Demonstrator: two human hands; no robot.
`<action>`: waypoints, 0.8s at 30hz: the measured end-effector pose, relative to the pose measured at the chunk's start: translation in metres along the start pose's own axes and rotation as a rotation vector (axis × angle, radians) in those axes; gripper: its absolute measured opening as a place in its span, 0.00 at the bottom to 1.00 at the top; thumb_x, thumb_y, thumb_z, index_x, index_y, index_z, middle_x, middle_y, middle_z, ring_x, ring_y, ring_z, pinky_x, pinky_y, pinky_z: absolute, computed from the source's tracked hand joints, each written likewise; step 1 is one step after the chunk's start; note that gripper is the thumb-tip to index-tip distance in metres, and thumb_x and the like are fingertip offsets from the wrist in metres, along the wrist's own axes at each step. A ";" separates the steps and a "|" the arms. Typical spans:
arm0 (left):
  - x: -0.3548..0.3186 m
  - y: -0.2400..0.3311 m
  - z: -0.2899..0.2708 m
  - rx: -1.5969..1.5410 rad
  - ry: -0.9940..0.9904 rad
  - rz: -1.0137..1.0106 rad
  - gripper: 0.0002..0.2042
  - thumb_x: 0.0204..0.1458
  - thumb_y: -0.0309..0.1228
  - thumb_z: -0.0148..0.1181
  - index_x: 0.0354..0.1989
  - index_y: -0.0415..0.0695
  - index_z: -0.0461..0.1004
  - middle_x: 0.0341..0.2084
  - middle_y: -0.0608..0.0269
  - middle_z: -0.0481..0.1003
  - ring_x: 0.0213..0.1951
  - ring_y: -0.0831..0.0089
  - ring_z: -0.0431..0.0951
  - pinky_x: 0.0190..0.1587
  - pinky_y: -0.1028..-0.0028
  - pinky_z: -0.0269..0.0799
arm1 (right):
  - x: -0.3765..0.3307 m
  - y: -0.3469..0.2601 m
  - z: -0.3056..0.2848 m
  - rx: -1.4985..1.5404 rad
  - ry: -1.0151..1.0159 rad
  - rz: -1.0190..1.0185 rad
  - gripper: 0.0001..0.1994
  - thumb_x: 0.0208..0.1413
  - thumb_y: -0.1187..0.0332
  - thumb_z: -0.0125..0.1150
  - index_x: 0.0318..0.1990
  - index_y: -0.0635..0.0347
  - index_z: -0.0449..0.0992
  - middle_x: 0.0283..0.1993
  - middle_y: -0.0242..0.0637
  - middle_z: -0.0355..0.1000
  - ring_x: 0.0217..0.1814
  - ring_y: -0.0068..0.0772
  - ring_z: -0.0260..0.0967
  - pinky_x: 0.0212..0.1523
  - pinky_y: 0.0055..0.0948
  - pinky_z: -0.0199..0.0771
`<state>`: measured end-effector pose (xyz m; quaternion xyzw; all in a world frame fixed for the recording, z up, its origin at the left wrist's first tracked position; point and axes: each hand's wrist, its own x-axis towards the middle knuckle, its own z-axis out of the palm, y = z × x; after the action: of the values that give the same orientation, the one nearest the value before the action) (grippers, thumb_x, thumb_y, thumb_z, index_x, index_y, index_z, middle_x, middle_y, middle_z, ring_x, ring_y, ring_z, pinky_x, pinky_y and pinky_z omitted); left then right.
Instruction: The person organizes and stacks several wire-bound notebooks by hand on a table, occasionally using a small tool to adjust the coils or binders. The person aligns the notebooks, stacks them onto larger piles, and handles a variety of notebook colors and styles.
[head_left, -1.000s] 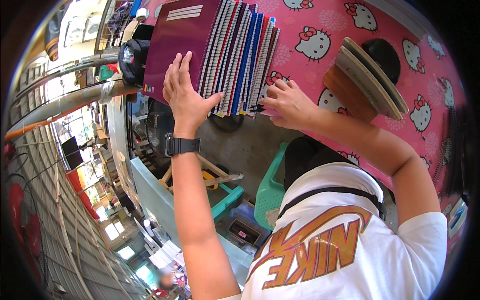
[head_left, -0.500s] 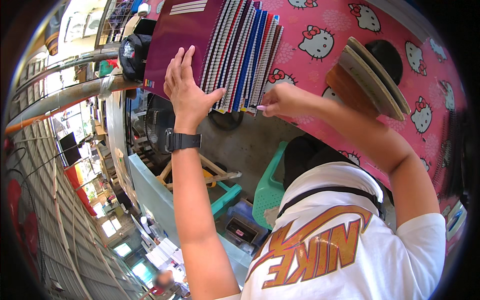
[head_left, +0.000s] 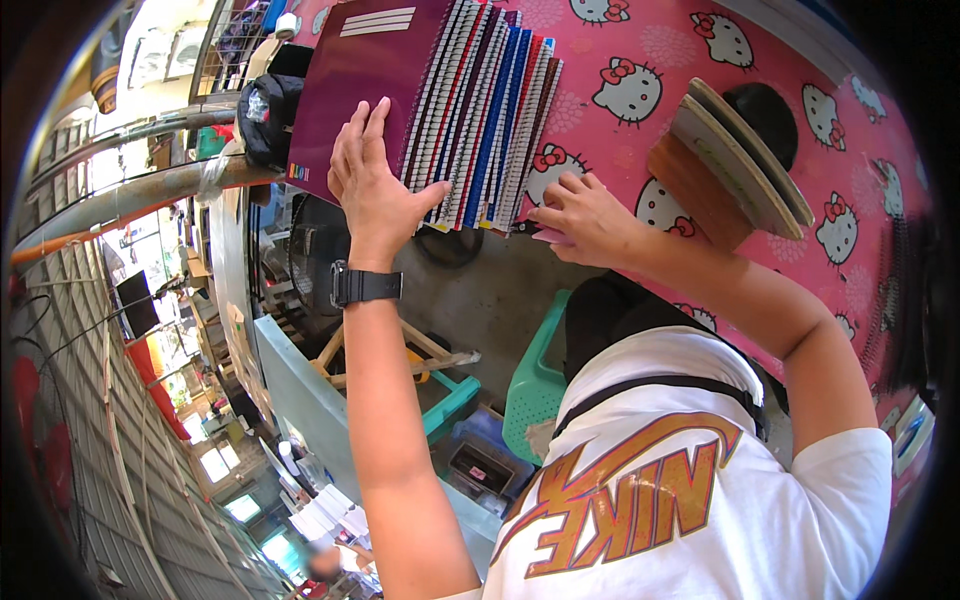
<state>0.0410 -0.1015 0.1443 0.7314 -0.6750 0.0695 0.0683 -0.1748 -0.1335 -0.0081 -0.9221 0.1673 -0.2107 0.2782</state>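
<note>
A stack of spiral-bound notebooks (head_left: pixel 478 120) lies at the table's edge, its wire bindings fanned toward the right. The topmost has a purple cover (head_left: pixel 350 85) with white lines. My left hand (head_left: pixel 372 185) rests on that cover with fingers stretched, the thumb out over the bindings at the near corner. Just right of the stack's near corner is my right hand (head_left: pixel 590 220), its fingers curled together by the table edge. Something pale pink shows at its fingertips; whether it is a held thing or a nail is unclear.
A pink cartoon-cat tablecloth (head_left: pixel 590 125) covers the table. To the right stand curved wooden pieces (head_left: pixel 745 160) beside a black round object (head_left: pixel 765 120). A black bag (head_left: pixel 268 115) sits left of the notebooks. Below are a green stool (head_left: pixel 535 390) and a blue bin (head_left: pixel 490 455).
My right hand has shifted slightly right and nearer, off the corner of the stack, and its fingers have turned. My left hand stays in place on the purple cover.
</note>
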 end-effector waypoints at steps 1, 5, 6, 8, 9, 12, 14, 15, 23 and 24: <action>0.000 0.000 0.000 0.002 0.002 0.000 0.50 0.25 0.39 0.73 0.63 0.55 0.52 0.62 0.60 0.54 0.63 0.58 0.51 0.63 0.57 0.46 | 0.000 0.001 0.001 -0.014 0.010 -0.015 0.15 0.41 0.62 0.63 0.38 0.53 0.74 0.35 0.34 0.63 0.46 0.36 0.59 0.39 0.35 0.61; 0.001 0.002 0.000 0.006 -0.007 -0.010 0.50 0.25 0.39 0.73 0.63 0.55 0.52 0.62 0.60 0.54 0.63 0.59 0.50 0.63 0.57 0.45 | 0.003 0.008 -0.004 0.163 -0.023 -0.019 0.12 0.42 0.62 0.62 0.35 0.55 0.75 0.32 0.35 0.67 0.42 0.38 0.64 0.38 0.39 0.65; 0.000 0.002 0.000 0.007 -0.005 -0.013 0.50 0.25 0.39 0.73 0.63 0.55 0.52 0.62 0.60 0.54 0.63 0.59 0.50 0.63 0.57 0.45 | 0.009 0.007 -0.011 0.162 -0.025 -0.022 0.12 0.42 0.62 0.62 0.35 0.55 0.75 0.32 0.35 0.67 0.42 0.38 0.64 0.38 0.39 0.65; -0.002 0.000 0.000 -0.001 -0.004 -0.017 0.50 0.25 0.39 0.73 0.63 0.55 0.52 0.62 0.61 0.53 0.63 0.59 0.50 0.63 0.57 0.45 | 0.025 0.003 -0.024 0.568 -0.426 0.371 0.11 0.45 0.62 0.60 0.32 0.58 0.76 0.30 0.40 0.72 0.36 0.45 0.70 0.38 0.44 0.69; -0.002 0.001 0.000 -0.001 -0.004 -0.013 0.50 0.25 0.39 0.73 0.63 0.55 0.52 0.62 0.61 0.53 0.63 0.59 0.50 0.63 0.57 0.45 | 0.029 0.009 -0.021 0.568 -0.422 0.373 0.11 0.45 0.62 0.60 0.32 0.58 0.76 0.30 0.40 0.72 0.36 0.45 0.70 0.38 0.44 0.69; 0.003 0.003 0.000 0.016 -0.012 -0.009 0.50 0.24 0.39 0.73 0.63 0.56 0.52 0.62 0.61 0.54 0.63 0.58 0.51 0.63 0.58 0.46 | 0.035 0.018 -0.018 0.936 -0.649 0.580 0.11 0.47 0.61 0.57 0.32 0.59 0.76 0.27 0.45 0.74 0.31 0.50 0.73 0.36 0.49 0.71; -0.001 -0.001 0.000 0.007 -0.015 -0.022 0.51 0.24 0.38 0.72 0.64 0.57 0.51 0.62 0.63 0.52 0.63 0.57 0.49 0.61 0.55 0.47 | 0.023 -0.010 -0.019 0.317 -0.369 0.333 0.12 0.46 0.61 0.57 0.34 0.58 0.76 0.32 0.44 0.73 0.38 0.46 0.71 0.39 0.48 0.69; -0.001 -0.001 0.001 0.006 -0.015 -0.025 0.51 0.24 0.38 0.72 0.64 0.57 0.51 0.62 0.63 0.52 0.63 0.57 0.49 0.61 0.55 0.47 | 0.013 -0.015 -0.016 0.040 -0.210 0.223 0.12 0.44 0.61 0.58 0.35 0.56 0.76 0.37 0.41 0.70 0.44 0.41 0.66 0.40 0.43 0.65; 0.000 -0.001 0.002 -0.001 -0.013 -0.013 0.50 0.25 0.38 0.71 0.64 0.58 0.51 0.62 0.64 0.52 0.63 0.57 0.48 0.61 0.55 0.47 | 0.000 -0.006 -0.003 -0.035 -0.052 0.042 0.12 0.41 0.61 0.61 0.34 0.55 0.74 0.35 0.37 0.65 0.45 0.37 0.61 0.38 0.37 0.61; 0.000 -0.001 0.001 0.000 -0.010 -0.012 0.50 0.25 0.38 0.71 0.64 0.58 0.51 0.62 0.64 0.52 0.63 0.57 0.48 0.61 0.55 0.47 | 0.002 -0.007 -0.001 -0.061 -0.038 -0.002 0.12 0.41 0.60 0.61 0.33 0.55 0.74 0.35 0.36 0.64 0.45 0.36 0.61 0.38 0.37 0.61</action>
<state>0.0418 -0.1016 0.1428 0.7359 -0.6708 0.0652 0.0652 -0.1727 -0.1291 -0.0023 -0.9342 0.1677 -0.1881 0.2527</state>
